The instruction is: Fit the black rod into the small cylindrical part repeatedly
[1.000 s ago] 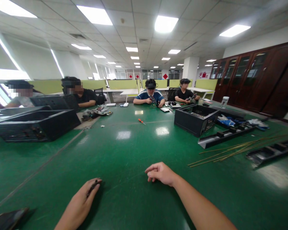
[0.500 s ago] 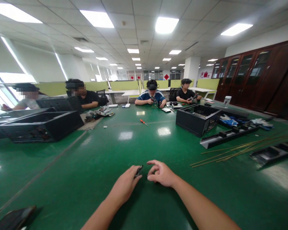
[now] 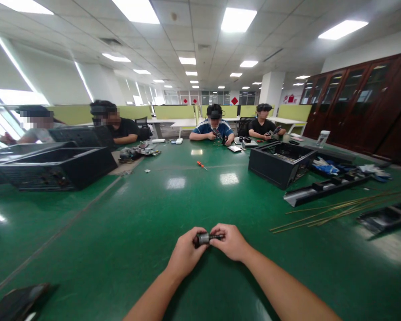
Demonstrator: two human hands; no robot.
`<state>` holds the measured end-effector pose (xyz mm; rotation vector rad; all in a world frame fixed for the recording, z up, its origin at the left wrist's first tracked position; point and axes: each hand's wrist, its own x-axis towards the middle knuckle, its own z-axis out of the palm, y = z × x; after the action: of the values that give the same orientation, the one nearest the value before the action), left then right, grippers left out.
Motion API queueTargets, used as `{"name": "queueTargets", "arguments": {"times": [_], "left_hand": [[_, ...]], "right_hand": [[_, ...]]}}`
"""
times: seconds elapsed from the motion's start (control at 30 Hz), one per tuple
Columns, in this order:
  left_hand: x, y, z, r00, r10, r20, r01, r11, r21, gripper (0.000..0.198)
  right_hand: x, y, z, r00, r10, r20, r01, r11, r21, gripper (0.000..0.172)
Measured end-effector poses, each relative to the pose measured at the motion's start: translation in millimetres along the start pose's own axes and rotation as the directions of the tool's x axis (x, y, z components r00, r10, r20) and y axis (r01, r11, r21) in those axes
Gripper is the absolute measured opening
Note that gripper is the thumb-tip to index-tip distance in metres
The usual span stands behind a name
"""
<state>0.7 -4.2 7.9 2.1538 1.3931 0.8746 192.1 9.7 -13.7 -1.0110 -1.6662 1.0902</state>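
Low in the middle of the head view, my left hand (image 3: 184, 252) is closed around a small silver-and-black cylinder with a thin dark shaft (image 3: 203, 239), perhaps a small motor; its exact kind is too small to tell. The shaft points to the right. My right hand (image 3: 233, 243) pinches the shaft between thumb and fingers. Both hands meet just above the green tabletop (image 3: 147, 214), and part of the cylinder is hidden by my left fingers.
An orange screwdriver (image 3: 201, 165) lies ahead. Black computer cases stand at the left (image 3: 56, 171) and right (image 3: 280, 167). Thin brass-coloured rods (image 3: 307, 219) and a black metal rail (image 3: 324, 187) lie right. A dark flat piece (image 3: 20, 301) is at lower left. Several people sit opposite.
My right hand has closed from spread fingers onto the dark shaft. My left hand has moved slightly right and turned, showing more of the silver cylinder. The view has shifted a little.
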Motion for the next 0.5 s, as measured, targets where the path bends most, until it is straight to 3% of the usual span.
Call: {"name": "queueTargets", "arguments": {"times": [0.5], "left_hand": [[3.1,-9.1,4.8,0.999,-0.051,-0.019,0.048,0.988,-0.144,0.029]], "right_hand": [[1.5,5.2,-5.0,0.997,0.06,0.049,-0.061,0.998,0.016,0.02]]}}
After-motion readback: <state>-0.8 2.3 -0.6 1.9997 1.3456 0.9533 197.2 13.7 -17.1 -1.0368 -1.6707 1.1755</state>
